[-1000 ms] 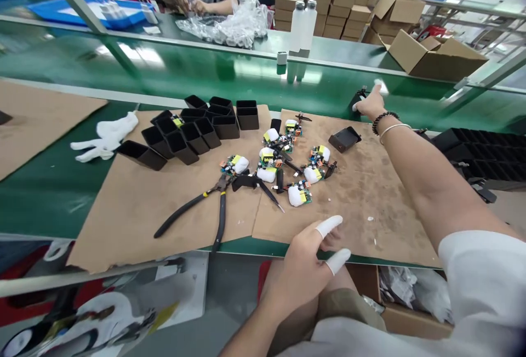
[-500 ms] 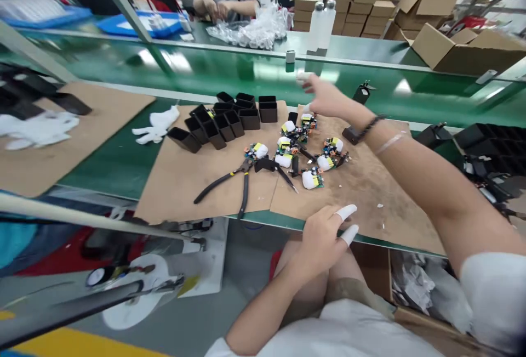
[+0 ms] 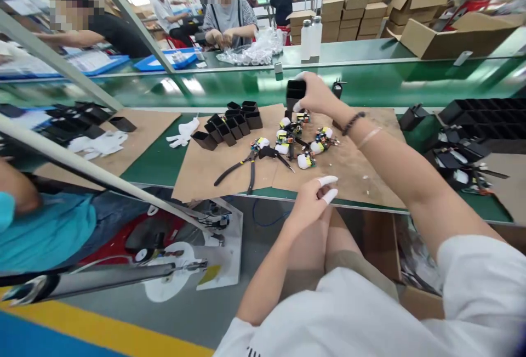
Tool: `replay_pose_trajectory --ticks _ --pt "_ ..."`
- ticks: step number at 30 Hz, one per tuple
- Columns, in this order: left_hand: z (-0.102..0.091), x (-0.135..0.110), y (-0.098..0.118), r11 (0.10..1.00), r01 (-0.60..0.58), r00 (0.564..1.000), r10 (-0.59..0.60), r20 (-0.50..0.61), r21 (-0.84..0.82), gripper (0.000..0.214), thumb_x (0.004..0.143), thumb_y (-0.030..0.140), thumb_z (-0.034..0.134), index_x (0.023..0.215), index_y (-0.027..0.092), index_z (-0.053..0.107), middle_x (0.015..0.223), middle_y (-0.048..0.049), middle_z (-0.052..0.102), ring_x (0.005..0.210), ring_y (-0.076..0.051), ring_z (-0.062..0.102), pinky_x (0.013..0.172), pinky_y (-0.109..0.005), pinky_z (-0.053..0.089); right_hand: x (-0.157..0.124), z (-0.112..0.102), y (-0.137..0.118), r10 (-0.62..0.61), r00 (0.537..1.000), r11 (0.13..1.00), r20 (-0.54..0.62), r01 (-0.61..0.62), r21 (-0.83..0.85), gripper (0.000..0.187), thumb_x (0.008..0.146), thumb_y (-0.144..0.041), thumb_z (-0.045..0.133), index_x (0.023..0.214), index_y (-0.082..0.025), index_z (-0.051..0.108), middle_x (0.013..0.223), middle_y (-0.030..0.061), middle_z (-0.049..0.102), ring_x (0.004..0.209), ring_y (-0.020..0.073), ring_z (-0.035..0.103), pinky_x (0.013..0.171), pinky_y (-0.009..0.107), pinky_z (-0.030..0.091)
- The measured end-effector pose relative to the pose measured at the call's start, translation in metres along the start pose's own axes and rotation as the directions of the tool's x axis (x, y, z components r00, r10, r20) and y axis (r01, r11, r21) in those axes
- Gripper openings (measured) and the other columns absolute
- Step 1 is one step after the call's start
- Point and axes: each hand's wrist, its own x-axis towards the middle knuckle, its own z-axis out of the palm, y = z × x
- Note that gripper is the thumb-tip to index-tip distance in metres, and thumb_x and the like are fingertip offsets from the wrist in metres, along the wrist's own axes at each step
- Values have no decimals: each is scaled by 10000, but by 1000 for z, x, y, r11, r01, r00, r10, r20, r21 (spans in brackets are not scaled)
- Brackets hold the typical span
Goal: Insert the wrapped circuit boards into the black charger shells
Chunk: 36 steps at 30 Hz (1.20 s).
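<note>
My right hand, with white finger cots, grips a pair of hollow black plastic cases at the table's far edge, their open ends facing me. Nearer me, my left hand hovers by the front edge, its cot-covered thumb and forefinger apart and holding nothing. Between the hands lie several small circuit boards with white and yellow parts. Black-handled pliers rest left of them, beside a dark pointed tool. More black cases stand grouped on the brown cardboard.
A green conveyor runs behind the table. White gloves lie to the left. Black cases are stacked at right. White bottles and an open carton stand beyond. Co-workers sit across and at left.
My right hand has closed on a pair of black cases; the pair at the row's right end no longer shows there. The view has shifted. My left hand stays near the front edge.
</note>
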Motion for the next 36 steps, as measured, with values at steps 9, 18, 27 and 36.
replay_pose_trajectory --ticks 9,18,27,36 --pt "-1 1 -1 986 45 999 -47 -11 -163 276 861 306 732 1084 153 786 1041 -91 797 901 -186 697 828 -300 560 -213 -74 61 443 887 837 -129 -461 -297 870 757 -399 797 1488 -67 465 1372 281 573 1323 500 558 1122 650 468" --pt "-1 11 -4 975 86 996 -90 -10 -207 346 782 381 806 1034 146 782 1015 -98 794 940 -208 717 922 -350 580 -186 -101 90 132 949 949 288 -37 -314 806 682 -179 814 1452 -213 580 1792 165 97 1658 484 18 1300 713 130" --pt "0 -6 20 973 -224 944 230 -238 51 859 746 313 865 1520 221 504 1610 -159 488 1522 -320 443 1275 -490 348 -214 -101 -24 -19 969 1000 246 21 -9 552 727 -292 766 1245 -197 600 1093 112 762 954 331 724 830 417 550" --pt "-16 -11 28 949 -107 993 87 -80 -295 930 561 477 1009 1353 176 626 1399 -152 668 1239 -340 689 1099 -440 560 -244 -93 -72 -38 954 947 297 -61 316 490 759 -439 854 1135 -223 625 1006 72 740 862 268 702 780 393 562"
